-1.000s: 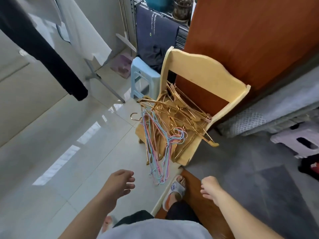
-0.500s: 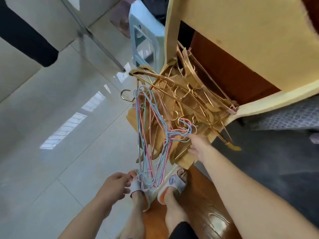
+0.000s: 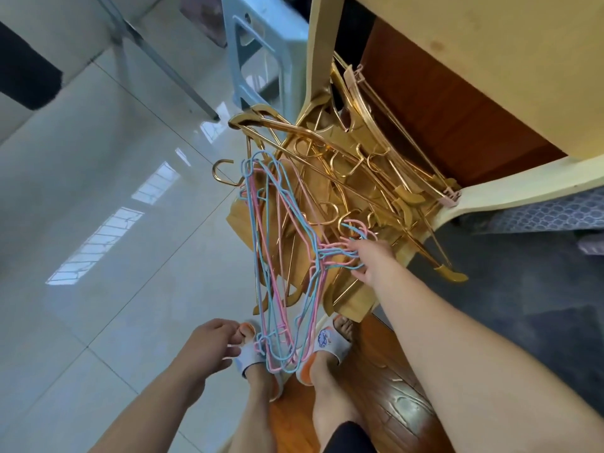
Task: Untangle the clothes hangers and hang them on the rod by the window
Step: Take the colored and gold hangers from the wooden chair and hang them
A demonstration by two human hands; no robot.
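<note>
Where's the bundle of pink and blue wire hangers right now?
In the head view, centre frame: the pink and blue wire hangers hang off the chair's front edge beside the gold hangers, necks in the right hand.

- The right hand (image 3: 372, 258), which was hanging free a second ago, now grips the necks of the pink and blue hangers (image 3: 284, 256).
- The head camera is now closer to the chair (image 3: 490, 60).
</note>
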